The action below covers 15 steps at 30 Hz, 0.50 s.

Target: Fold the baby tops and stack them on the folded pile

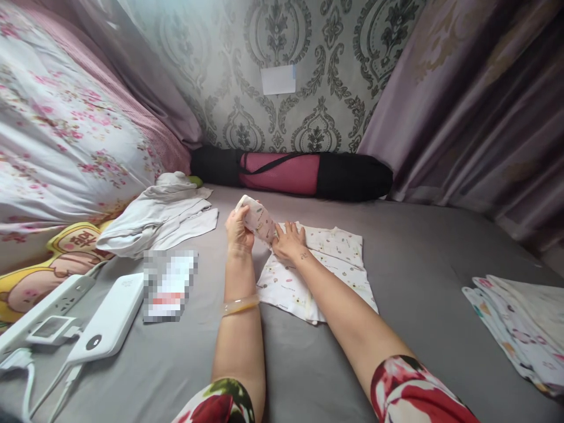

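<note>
While your left hand (pixel 239 234) is gripping the raised end of the patterned white cloth (pixel 339 258), its long axis slanting down rightward, your right hand (pixel 288 242), nearer the spread part, is resting open on it, inward of the grey sheet (pixel 418 264)'s far edge.

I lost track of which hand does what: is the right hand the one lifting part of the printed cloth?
No, the left hand lifts it, while the right hand lies on the printed cloth.
</note>
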Available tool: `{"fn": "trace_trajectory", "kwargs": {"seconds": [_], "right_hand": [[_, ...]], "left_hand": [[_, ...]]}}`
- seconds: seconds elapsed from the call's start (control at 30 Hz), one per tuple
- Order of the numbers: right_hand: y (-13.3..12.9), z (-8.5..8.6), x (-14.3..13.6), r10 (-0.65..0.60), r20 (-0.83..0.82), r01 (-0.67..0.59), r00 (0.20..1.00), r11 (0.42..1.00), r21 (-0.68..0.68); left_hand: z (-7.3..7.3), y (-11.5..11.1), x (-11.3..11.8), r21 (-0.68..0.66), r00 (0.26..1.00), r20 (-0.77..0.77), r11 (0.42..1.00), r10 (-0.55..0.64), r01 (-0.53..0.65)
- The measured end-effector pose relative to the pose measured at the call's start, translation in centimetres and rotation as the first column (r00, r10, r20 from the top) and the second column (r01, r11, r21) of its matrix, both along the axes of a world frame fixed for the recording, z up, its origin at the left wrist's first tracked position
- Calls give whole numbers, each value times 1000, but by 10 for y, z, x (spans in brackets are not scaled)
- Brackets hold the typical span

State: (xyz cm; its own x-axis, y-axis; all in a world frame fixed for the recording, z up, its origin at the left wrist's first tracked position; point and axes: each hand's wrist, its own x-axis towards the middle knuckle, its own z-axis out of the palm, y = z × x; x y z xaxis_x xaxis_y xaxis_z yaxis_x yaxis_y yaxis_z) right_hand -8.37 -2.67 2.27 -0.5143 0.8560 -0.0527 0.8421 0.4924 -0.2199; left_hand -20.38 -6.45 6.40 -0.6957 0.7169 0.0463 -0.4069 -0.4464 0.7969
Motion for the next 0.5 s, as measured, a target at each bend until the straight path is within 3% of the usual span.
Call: {"fn": "trace_trajectory", "kwargs": {"seconds": [0.17,0.3,0.37,0.4,0.43,0.5], "right_hand": [[0,7,-2,-6,-32,5,999,999,-42],[2,15,17,-43,-302,43,952,999,-6],[4,20,31,-182,-491,137,852,982,-127],[5,23,40,-296,-572,171,765,950,-263],[6,25,48,-426,-624,169,655,888,-428],[6,28,66,-661,-622,48,418,700,-712]], "left_hand": [[5,6,17,-29,1000,-10,1000,-12,11],[5,13,25,-67,1000,-16,998,-10,9],[6,16,30,-79,999,-29,997,-14,12],[6,18,34,-82,999,-39,996,-21,18],[6,19,38,-85,998,-53,996,-33,29],[6,22,49,-95,993,-102,994,-68,58]]}}
